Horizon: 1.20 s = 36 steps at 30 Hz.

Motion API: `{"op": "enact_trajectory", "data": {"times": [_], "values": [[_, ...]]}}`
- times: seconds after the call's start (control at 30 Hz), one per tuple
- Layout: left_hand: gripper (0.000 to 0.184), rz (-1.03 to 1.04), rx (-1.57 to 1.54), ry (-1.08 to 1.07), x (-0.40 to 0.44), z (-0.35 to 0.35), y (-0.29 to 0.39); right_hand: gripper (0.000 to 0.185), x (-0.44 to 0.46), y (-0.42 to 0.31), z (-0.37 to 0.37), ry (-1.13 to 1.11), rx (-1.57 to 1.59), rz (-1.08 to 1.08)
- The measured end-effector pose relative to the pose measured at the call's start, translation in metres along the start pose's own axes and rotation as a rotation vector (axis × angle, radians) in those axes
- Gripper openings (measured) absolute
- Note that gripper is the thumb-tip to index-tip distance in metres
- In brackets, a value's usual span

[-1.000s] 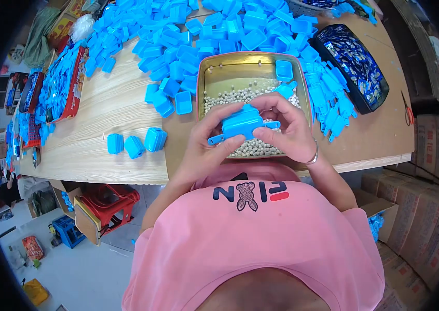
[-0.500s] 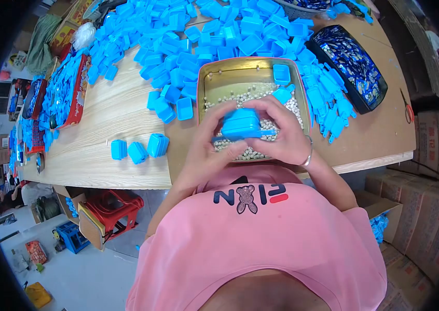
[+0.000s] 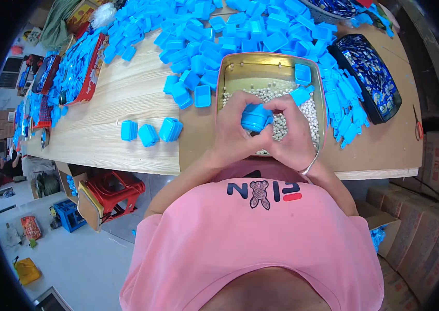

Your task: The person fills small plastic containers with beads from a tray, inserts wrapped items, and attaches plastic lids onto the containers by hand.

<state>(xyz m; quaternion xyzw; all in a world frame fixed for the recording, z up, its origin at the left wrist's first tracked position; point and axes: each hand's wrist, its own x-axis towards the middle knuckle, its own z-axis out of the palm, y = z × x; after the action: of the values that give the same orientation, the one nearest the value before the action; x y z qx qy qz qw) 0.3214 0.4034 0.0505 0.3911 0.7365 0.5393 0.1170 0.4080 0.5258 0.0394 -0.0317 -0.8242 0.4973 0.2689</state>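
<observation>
Over the metal tin point(image 3: 219, 78), my left hand point(image 3: 234, 129) and my right hand point(image 3: 293, 136) both grip one small blue plastic box point(image 3: 255, 119). The fingers curl around its far side and the thumbs meet at its near side. Part of the box is hidden by the fingers. White pellets point(image 3: 310, 116) cover the bottom of the tin under my hands. A blue open tray point(image 3: 302, 74) lies in the tin's far right corner, with another blue piece point(image 3: 301, 95) just below it. Three blue boxes point(image 3: 148, 135) stand on the table to the left.
Many blue trays point(image 3: 204, 52) are heaped across the back. Flat blue pieces point(image 3: 341, 103) lie right of the tin, beside a black bin point(image 3: 367, 78) of shiny blue packets. Orange-handled scissors point(image 3: 418, 127) lie at the right edge. A red container point(image 3: 92, 72) holds blue pieces at left.
The box has turned in my hands, and the fingers wrap closer around it. The flat edge seen along its near side earlier no longer shows. The whole view has shifted, with the table further right.
</observation>
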Motion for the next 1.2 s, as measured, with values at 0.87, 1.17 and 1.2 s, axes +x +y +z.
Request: {"op": "enact_trajectory", "data": {"times": [0.87,1.17,1.2], "values": [[0.047,0.202,0.284,-0.291,-0.008,-0.044,-0.045,0.020,0.028,-0.027,0.001,-0.430,-0.119,-0.170],[0.050,0.212,-0.205,0.048,-0.003,0.015,-0.058,0.016,0.030,0.002,-0.016,-0.246,0.070,0.187],[0.052,0.228,-0.192,0.093,-0.003,0.017,-0.057,0.018,0.028,0.002,-0.018,-0.257,0.133,0.240]]}}
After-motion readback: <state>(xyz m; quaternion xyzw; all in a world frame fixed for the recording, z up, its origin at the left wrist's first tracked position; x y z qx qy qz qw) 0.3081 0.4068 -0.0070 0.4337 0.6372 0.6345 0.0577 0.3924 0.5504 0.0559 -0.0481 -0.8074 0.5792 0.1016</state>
